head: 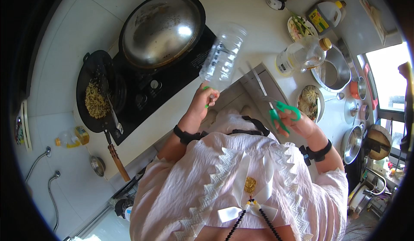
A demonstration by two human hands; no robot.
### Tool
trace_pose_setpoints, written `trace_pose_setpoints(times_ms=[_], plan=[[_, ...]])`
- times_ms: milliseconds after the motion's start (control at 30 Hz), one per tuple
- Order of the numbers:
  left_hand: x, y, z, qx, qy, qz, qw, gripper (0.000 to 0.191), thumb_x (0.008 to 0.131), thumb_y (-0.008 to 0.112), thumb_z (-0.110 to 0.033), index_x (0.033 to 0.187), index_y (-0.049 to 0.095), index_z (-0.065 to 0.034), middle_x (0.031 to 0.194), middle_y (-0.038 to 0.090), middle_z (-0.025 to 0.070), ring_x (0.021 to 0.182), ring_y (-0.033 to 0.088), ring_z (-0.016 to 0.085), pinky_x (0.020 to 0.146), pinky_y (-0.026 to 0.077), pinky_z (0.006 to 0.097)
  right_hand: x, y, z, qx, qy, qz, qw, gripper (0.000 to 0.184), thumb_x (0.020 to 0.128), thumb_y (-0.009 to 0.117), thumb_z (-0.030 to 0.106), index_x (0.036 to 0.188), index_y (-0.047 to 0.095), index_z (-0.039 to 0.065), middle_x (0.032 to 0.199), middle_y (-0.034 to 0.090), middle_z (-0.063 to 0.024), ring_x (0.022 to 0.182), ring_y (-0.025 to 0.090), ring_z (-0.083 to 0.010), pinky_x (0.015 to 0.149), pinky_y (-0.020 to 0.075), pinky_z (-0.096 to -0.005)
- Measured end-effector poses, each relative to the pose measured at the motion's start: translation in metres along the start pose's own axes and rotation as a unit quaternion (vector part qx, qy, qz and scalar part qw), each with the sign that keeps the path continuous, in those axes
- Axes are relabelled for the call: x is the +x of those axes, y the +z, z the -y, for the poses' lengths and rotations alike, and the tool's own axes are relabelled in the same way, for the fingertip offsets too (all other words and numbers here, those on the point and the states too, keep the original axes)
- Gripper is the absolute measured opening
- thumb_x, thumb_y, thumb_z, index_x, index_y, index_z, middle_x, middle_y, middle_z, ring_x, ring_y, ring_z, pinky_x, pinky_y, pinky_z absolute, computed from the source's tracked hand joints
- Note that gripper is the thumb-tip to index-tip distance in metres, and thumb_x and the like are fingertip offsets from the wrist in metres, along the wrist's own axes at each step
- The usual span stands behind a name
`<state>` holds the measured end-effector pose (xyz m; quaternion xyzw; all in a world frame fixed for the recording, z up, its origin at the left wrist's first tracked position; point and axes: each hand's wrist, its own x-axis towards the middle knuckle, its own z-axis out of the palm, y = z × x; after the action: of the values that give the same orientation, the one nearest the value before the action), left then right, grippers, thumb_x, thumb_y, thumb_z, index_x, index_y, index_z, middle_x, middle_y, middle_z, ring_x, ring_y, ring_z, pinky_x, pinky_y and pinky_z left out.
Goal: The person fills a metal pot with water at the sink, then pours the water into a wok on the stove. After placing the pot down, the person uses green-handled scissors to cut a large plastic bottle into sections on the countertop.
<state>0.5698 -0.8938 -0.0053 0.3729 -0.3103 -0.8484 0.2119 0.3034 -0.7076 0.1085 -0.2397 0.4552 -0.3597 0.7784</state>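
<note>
My left hand (202,102) grips a clear plastic bottle (224,55) by its narrow green-trimmed end. The bottle's body tilts up and away, its ribbed wall blurred, above the counter's front edge. In my right hand (299,124) are green-handled scissors (275,110), their blades spread and pointing away from me. The blades are blurred too and stand apart from the bottle, to its right. My right fingers are around and through the handle loops.
At left, a black gas stove (190,63) carries a domed metal lid (161,30) and a wok (93,95) with crumbly food (97,100). On the right counter are a gold-capped bottle (300,55), a metal pot (333,69), a plate of buns (310,102) and a vegetable plate (300,27).
</note>
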Motion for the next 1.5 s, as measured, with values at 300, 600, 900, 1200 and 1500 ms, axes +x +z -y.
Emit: trace_pose_setpoints(times_ms=[300,600,900,1200,1500], plan=[[-0.01,0.001,0.009,-0.139,-0.164,0.109,0.97,0.053,0.082,0.052,-0.016,0.131,0.034,-0.006,0.083,0.052,0.0126,0.07,0.047,0.016,0.058,0.038,0.0238,-0.011,-0.007,-0.005,-0.021,-0.164,-0.149,0.975,0.048,0.093,0.046,0.044,0.093,0.059,-0.003,0.073,0.058,-0.0061,0.057,0.054,-0.0141,0.063,0.0416,-0.0265],[-0.035,-0.014,0.009,-0.155,-0.15,0.1,0.971,0.044,0.087,0.056,-0.02,0.126,0.04,-0.0056,0.091,0.059,0.0208,0.074,0.056,0.021,0.063,0.046,0.0276,0.005,0.001,-0.008,-0.173,-0.144,-0.25,0.942,0.027,0.093,0.057,0.025,0.094,0.064,-0.002,0.06,0.056,-0.0001,0.056,0.049,-0.0059,0.057,0.0392,-0.0222],[-0.067,-0.024,-0.004,0.044,-0.072,0.028,0.996,0.039,0.088,0.057,-0.023,0.119,0.048,-0.0018,0.087,0.06,0.0072,0.073,0.054,0.008,0.057,0.039,0.0189,0.023,-0.002,-0.018,-0.269,-0.134,-0.298,0.906,0.021,0.093,0.05,0.012,0.099,0.064,-0.002,0.062,0.054,0.0015,0.056,0.05,-0.0052,0.056,0.0397,-0.0217],[-0.087,-0.039,-0.003,0.094,-0.028,-0.02,0.995,0.043,0.091,0.053,-0.02,0.129,0.042,-0.0027,0.089,0.061,0.0074,0.076,0.054,0.009,0.06,0.039,0.0189,0.038,-0.004,-0.022,-0.327,-0.138,-0.287,0.89,0.024,0.093,0.045,0.009,0.106,0.062,-0.001,0.067,0.057,-0.0015,0.062,0.054,-0.0077,0.061,0.0436,-0.024],[-0.102,-0.062,0.003,0.137,-0.01,-0.06,0.989,0.064,0.085,0.065,-0.025,0.136,0.034,-0.0047,0.097,0.06,0.0043,0.084,0.056,0.009,0.066,0.04,0.0212,0.054,0.0,-0.026,-0.362,-0.146,-0.253,0.885,0.022,0.093,0.047,0.009,0.108,0.059,-0.002,0.07,0.059,-0.0037,0.068,0.059,-0.0105,0.065,0.0469,-0.0266]])
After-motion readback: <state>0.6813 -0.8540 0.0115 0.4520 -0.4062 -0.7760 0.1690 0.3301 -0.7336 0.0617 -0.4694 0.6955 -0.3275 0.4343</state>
